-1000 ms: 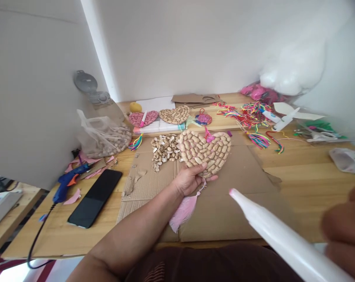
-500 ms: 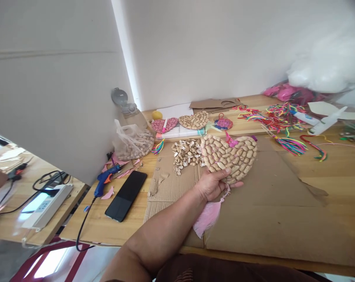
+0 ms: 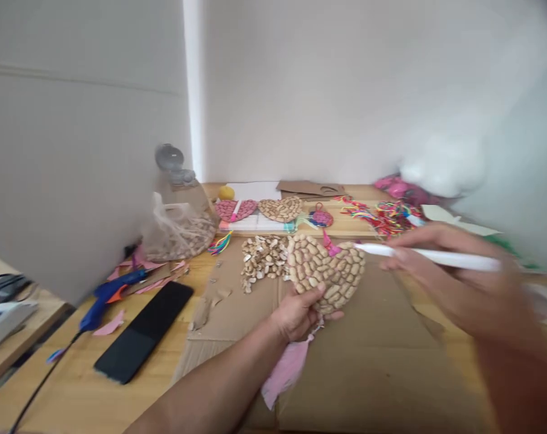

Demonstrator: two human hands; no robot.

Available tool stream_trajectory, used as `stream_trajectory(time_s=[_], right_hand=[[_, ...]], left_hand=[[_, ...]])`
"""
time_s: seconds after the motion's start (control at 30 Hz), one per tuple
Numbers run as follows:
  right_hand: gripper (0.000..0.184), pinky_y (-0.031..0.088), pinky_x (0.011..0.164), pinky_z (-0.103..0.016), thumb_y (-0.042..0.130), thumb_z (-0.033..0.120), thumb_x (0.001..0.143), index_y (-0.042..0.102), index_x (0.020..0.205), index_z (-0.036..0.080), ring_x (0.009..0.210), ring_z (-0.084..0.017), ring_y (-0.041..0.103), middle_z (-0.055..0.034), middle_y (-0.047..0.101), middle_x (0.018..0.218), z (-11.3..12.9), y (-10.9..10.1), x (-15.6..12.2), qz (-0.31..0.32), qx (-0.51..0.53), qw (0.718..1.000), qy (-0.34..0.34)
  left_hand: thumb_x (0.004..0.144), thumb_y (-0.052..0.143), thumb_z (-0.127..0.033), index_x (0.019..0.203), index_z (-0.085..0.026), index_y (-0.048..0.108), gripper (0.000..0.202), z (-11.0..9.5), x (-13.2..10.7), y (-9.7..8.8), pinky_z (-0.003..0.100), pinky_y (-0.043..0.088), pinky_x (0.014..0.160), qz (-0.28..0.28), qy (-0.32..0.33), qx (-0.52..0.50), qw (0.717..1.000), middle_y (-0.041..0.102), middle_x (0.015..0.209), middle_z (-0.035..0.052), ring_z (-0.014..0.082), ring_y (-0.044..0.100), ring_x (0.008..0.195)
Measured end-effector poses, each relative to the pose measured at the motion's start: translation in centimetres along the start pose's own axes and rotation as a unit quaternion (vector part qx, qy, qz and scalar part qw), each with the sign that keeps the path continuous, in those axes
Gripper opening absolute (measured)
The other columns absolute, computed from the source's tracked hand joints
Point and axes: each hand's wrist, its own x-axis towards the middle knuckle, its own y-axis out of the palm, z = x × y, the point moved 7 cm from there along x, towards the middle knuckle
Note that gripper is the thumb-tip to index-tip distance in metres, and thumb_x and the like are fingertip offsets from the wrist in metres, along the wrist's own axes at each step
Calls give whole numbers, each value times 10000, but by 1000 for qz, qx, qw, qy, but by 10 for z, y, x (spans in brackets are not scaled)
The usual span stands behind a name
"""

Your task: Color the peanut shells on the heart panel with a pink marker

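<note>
My left hand (image 3: 297, 313) grips the lower point of a heart-shaped plaque covered in peanut shells (image 3: 326, 270), tilted up above the cardboard sheet (image 3: 382, 355). A pink tassel (image 3: 286, 369) hangs from the heart below my hand, and a small pink loop sits at its top notch. My right hand (image 3: 454, 283), blurred by motion, holds a long white marker (image 3: 429, 255) level, its tip just right of the heart's upper right lobe.
A pile of loose peanut shells (image 3: 262, 260) lies left of the heart. A bag of peanuts (image 3: 180, 232), a black phone (image 3: 144, 330) and a blue glue gun (image 3: 108, 290) are at the left. Two finished hearts (image 3: 280, 208) and coloured threads (image 3: 384, 216) lie at the back.
The camera swung left, then back. My right hand, out of view half a second ago, has come in from the right with the white marker up to the heart. The left hand keeps its hold.
</note>
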Motion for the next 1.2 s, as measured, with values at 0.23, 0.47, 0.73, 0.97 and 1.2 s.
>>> stream_trajectory(time_s=[0.23, 0.47, 0.73, 0.97, 1.2], right_hand=[[171, 542, 663, -276, 648, 378, 972, 656, 1018, 213, 751, -170, 694, -15, 733, 847, -66, 84, 10, 0, 119, 986, 113], [158, 484, 592, -255, 594, 355, 996, 597, 951, 204, 680, -152, 642, -14, 698, 792, -68, 84, -2, -6, 70, 994, 84], [150, 450, 583, -281, 565, 320, 1000, 565, 902, 206, 660, -160, 620, -26, 664, 763, -64, 78, -1, -18, 47, 998, 48], [191, 458, 618, -309, 579, 363, 996, 574, 885, 207, 672, -173, 633, -34, 682, 761, -68, 74, 0, -14, 68, 995, 76], [276, 443, 569, -275, 687, 431, 931, 542, 803, 235, 641, -161, 607, 16, 604, 665, -77, 75, -4, -36, 94, 990, 98]], left_hand=[[891, 732, -207, 1473, -262, 534, 617, -5, -6, 2, 434, 646, 805, -35, -5, 20, 999, 657, 1409, 158, 314, 697, 1167], [852, 783, -231, 1429, -219, 571, 614, -5, -9, 4, 476, 637, 842, -53, -15, 44, 998, 629, 1437, 180, 341, 677, 1187], [814, 818, -194, 1475, -225, 509, 730, -2, -8, 4, 480, 604, 950, -42, 3, 67, 997, 681, 1358, 175, 334, 657, 1236], [807, 827, -225, 1392, -189, 580, 635, 0, -9, 3, 486, 617, 924, -43, -6, 98, 994, 688, 1338, 182, 346, 671, 1211], [787, 843, -224, 1396, -200, 575, 665, 1, -8, 4, 474, 611, 939, -35, -2, 101, 994, 683, 1352, 176, 332, 672, 1211]])
